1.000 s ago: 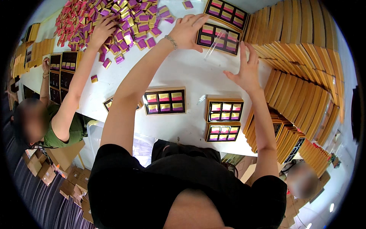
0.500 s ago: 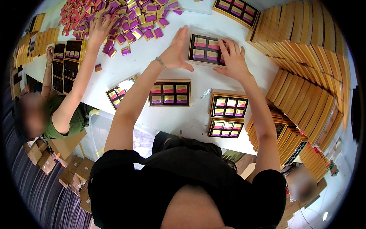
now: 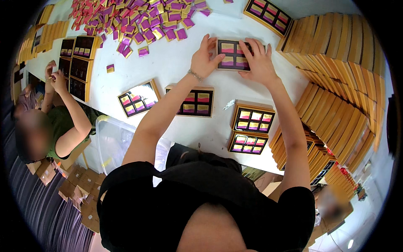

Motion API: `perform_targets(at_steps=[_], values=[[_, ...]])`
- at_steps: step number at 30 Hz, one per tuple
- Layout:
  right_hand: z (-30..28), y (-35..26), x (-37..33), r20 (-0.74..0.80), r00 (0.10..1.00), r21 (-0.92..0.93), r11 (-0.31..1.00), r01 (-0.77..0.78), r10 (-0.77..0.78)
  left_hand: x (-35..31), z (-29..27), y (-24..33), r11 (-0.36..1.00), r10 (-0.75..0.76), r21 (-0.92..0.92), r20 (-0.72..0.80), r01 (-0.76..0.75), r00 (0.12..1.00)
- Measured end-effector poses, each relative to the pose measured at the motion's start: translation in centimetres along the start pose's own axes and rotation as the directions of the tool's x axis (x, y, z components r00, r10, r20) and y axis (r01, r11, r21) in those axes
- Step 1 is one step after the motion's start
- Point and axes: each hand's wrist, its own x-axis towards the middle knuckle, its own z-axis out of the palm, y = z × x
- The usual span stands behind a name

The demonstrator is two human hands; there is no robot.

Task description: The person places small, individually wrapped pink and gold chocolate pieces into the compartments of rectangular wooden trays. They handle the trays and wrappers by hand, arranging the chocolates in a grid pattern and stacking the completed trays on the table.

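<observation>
A shallow gift box [image 3: 228,61] with dark dividers holds small wrapped pieces, pink-and-gold in one row and purple-and-gold in the other. My left hand [image 3: 205,59] grips its left end, thumb at the near corner and fingers at the far side. Over the right end lies my right hand [image 3: 259,63], fingers bent onto the top and thumb at the near edge, hiding part of the contents. A similar filled box [image 3: 203,102] lies nearer me, partly behind my left forearm. Left of it is a tilted box [image 3: 138,98] with a shiny glare on top.
Loose wrapped pieces [image 3: 142,25] are heaped at the far left. Two filled boxes [image 3: 253,119] sit near the front edge. Tall stacks of boxes [image 3: 331,38] line the right; another filled box [image 3: 268,16] is beyond. A co-worker's hands [image 3: 56,77] are by boxes at the left.
My left hand has come in from beside the box and closed on its left end. My right hand stays on the right end. The co-worker's arm has drawn back from the heap.
</observation>
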Motion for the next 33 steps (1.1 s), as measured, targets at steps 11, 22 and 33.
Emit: perform_targets(at_steps=[11,22,33], values=[[3.2,-3.6,-3.5,0.042,0.994,0.015,0.995,-0.102,0.101,4.7,-3.1,3.4,0.788,0.327,0.592,-0.170,-0.169,0.930],[1.8,7.3,8.3,-0.451,0.852,-0.150,0.918,-0.368,0.268,13.9,-8.7,3.3,0.248,0.582,0.856,0.243,-0.454,0.776],[-9.7,-1.5,4.1,-0.103,0.995,-0.151,0.988,-0.028,0.013,14.1,-6.8,10.7,0.974,0.023,0.169,0.580,-0.148,0.814]])
